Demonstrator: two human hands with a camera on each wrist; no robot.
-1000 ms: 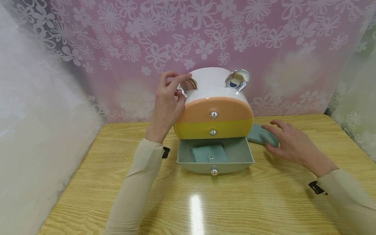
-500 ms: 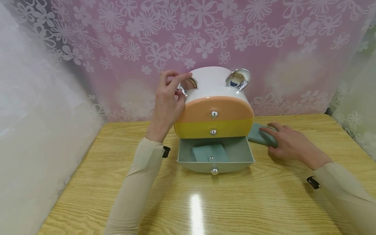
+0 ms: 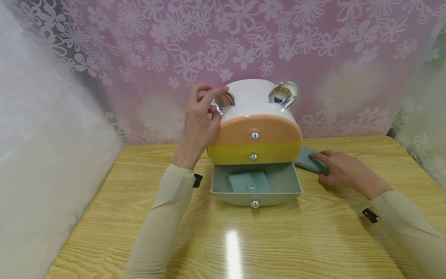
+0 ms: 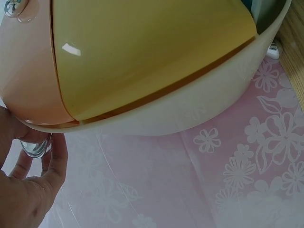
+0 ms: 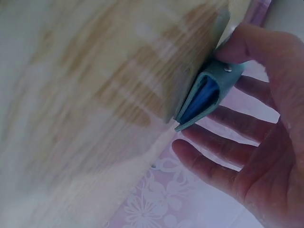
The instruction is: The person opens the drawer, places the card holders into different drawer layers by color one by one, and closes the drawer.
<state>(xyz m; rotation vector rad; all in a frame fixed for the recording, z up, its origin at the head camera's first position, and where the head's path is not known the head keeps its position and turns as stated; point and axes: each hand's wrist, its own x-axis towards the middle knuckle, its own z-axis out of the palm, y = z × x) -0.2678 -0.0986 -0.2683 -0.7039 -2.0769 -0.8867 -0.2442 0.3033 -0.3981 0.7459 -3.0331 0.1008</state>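
My left hand (image 3: pixel 200 120) holds the left silver ear (image 3: pixel 224 99) of a small round-topped drawer box (image 3: pixel 249 95), thumb in front and fingers over it. The box has an orange drawer (image 3: pixel 233 130) and a yellow drawer (image 3: pixel 230 153), both closed, above a grey-green drawer (image 3: pixel 282 178) pulled out. Inside that drawer lies a folded teal snap pouch (image 3: pixel 249 181). To the right of the box, my right hand (image 3: pixel 345 172) grips a second teal snap pouch (image 3: pixel 311 162) at its right end; the right wrist view shows its blue inside (image 5: pixel 202 100), with the thumb by the snap.
The box stands on a wood-grain table (image 3: pixel 296 240). Behind it hangs a pink flowered curtain (image 3: pixel 216 42), with pale sheeting (image 3: pixel 52 155) along the left side. The open drawer juts toward me. A silver ear (image 3: pixel 283 94) stands at the box's right.
My right hand has shifted slightly left and closed in on the pouch beside the box; its fingers have come down onto it. The left hand stays on the ear.
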